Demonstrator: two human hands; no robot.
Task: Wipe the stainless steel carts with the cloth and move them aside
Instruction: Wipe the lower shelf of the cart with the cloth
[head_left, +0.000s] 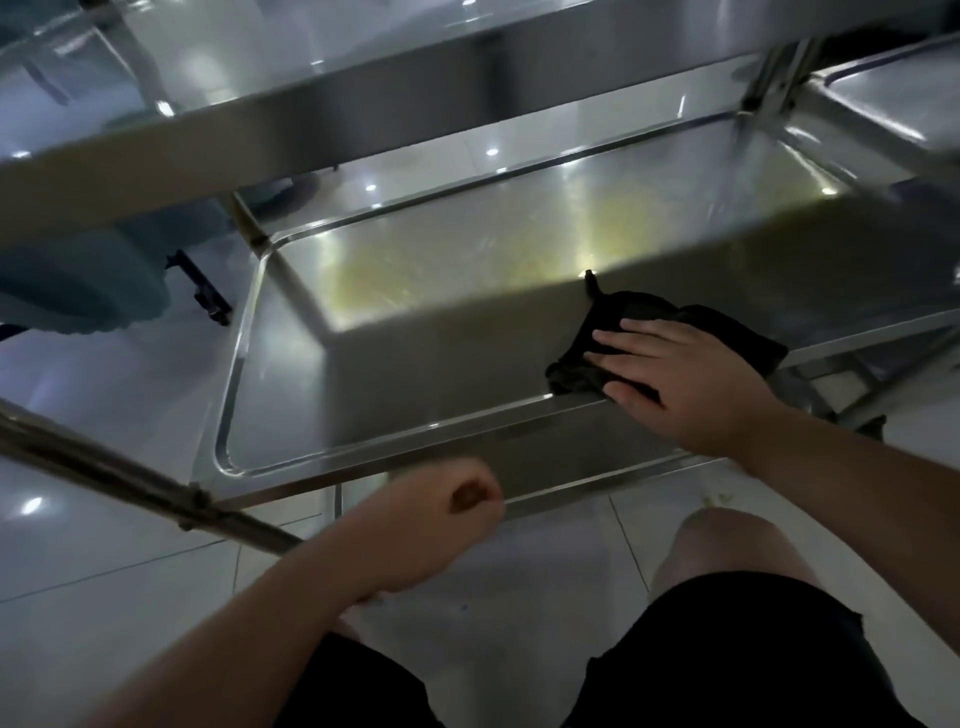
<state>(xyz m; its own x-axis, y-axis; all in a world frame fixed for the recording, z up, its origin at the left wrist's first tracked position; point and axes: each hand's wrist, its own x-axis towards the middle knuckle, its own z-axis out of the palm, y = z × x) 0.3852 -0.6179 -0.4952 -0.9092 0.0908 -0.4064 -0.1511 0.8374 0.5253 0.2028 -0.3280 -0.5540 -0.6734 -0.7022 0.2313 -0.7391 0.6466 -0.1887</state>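
Head view: lower shelf of steel cart being wiped.
Right hand lies flat, fingers straight, pressing dark cloth against the shelf's near right rim. Left hand curled into a loose fist, holding nothing, just in front of the cart's near edge above tiled floor.

No legible text, label, brand mark, number or sign appears on any surface in this view. The stainless steel cart, its lower shelf and its upper shelf at the far side show only bare metal with light reflections. The dark cloth at the near right of the shelf carries no readable tag or print.
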